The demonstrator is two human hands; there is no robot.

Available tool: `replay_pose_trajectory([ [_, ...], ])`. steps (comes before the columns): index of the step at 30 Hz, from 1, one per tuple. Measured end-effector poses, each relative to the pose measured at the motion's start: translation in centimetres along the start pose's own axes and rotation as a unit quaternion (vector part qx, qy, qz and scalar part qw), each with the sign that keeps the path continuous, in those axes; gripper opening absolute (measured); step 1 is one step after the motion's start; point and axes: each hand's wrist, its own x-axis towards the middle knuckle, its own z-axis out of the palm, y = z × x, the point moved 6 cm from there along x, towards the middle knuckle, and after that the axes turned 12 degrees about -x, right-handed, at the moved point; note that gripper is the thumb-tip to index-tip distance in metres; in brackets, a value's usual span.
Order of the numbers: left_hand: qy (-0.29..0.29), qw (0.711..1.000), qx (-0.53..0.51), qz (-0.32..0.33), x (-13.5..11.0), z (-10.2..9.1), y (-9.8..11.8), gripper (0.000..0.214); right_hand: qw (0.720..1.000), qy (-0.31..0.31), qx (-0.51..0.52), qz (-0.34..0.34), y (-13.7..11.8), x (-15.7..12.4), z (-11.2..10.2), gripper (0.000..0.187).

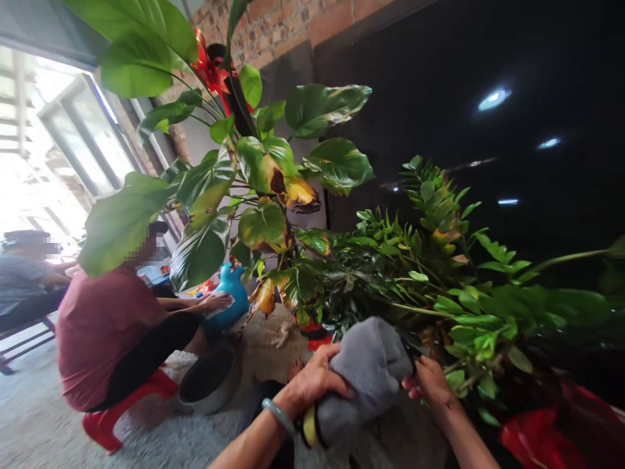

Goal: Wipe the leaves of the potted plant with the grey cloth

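My left hand [317, 381], with a pale bracelet on its wrist, is wrapped round the near left side of a rounded matte grey object [374, 365]. A yellow patch edged in black shows at that object's lower left end; its kind is unclear. My right hand [432, 381] is closed at the object's right side, on a small dark thing [411, 348] that reaches toward the grey surface. Most of that dark thing is hidden by the fingers, so I cannot tell its kind.
Leafy potted plants [390, 260] crowd the space ahead and right, with red plastic [561, 423] at lower right. On the left, a person in a red shirt [110, 326] sits on a red stool [117, 417], hands at a blue figure [232, 296]. A bucket [208, 384] stands nearby.
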Motion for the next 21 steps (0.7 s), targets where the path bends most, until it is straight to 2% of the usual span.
replay_pose_trajectory([
  [3, 0.014, 0.992, -0.073, 0.103, 0.7, 0.1, 3.8, 0.044, 1.000, 0.001, 0.015, 0.013, -0.5, -0.7, -0.1, 0.024],
  [5, 0.037, 0.985, -0.091, 0.145, 1.7, 0.0, 5.3, 0.045, 0.999, -0.002, 0.035, 0.022, -1.0, -1.3, 0.0, 0.029],
  [6, 0.050, 0.985, -0.080, 0.146, 2.2, -0.2, 5.2, 0.045, 0.999, -0.002, 0.043, 0.027, -1.2, -1.5, 0.1, 0.029],
  [8, 0.066, 0.992, -0.029, 0.107, 2.6, -0.4, 3.7, 0.043, 0.998, -0.004, 0.050, 0.036, -1.4, -1.8, 0.1, 0.029],
  [11, 0.033, 0.999, 0.028, 0.014, 1.7, -0.5, 0.2, 0.040, 0.998, -0.008, 0.049, 0.039, -1.1, -1.6, 0.0, 0.025],
  [13, 0.003, 1.000, 0.025, -0.001, 0.4, -0.3, -0.5, 0.042, 0.998, -0.010, 0.049, 0.034, -0.7, -1.3, -0.1, 0.026],
  [16, -0.018, 0.997, -0.027, 0.063, -0.6, 0.4, 2.1, 0.044, 0.998, -0.011, 0.049, 0.032, -0.3, -0.9, -0.3, 0.025],
  [19, -0.011, 0.984, -0.110, 0.138, 0.3, 0.8, 5.2, 0.041, 0.997, -0.017, 0.061, 0.036, -0.2, -0.9, -0.1, 0.028],
  [21, 0.020, 0.981, -0.138, 0.137, 1.5, 0.6, 4.7, 0.040, 0.996, -0.019, 0.073, 0.041, -0.4, -1.0, 0.0, 0.032],
])
